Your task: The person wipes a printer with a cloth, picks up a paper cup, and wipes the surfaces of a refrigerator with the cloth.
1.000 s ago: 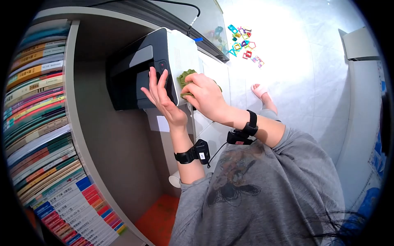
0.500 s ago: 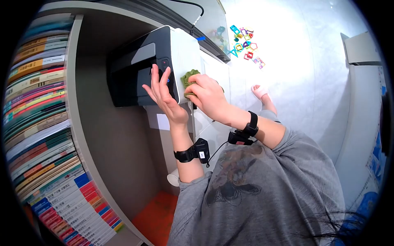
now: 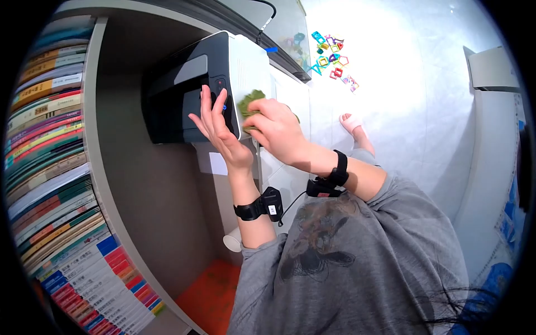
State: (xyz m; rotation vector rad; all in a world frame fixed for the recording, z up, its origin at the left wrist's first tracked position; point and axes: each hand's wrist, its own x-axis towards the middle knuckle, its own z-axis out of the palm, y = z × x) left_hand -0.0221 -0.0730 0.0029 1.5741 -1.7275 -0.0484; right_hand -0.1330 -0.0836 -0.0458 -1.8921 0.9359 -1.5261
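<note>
A black and white printer (image 3: pixel 184 95) stands in a shelf compartment, its white side towards me. My right hand (image 3: pixel 276 128) is closed on a green cloth (image 3: pixel 252 105) and presses it against that white surface near the edge. Part of the cloth is hidden under the fingers. My left hand (image 3: pixel 224 137) is raised with its fingers spread, in front of the printer's dark front by the small control panel. Nothing is in it. Whether its fingers touch the printer I cannot tell.
A shelf of books (image 3: pixel 53 162) runs down the left side. Colourful magnetic tiles (image 3: pixel 332 58) lie on the pale floor (image 3: pixel 402 61) at the top. A black cable (image 3: pixel 272 17) hangs behind the printer. Below it is a white cylinder (image 3: pixel 232 240), beside a red-orange surface (image 3: pixel 209 293).
The right hand and the green cloth have shifted slightly left across the printer's white surface. My left hand stays spread in nearly the same place. The whole view has moved a little.
</note>
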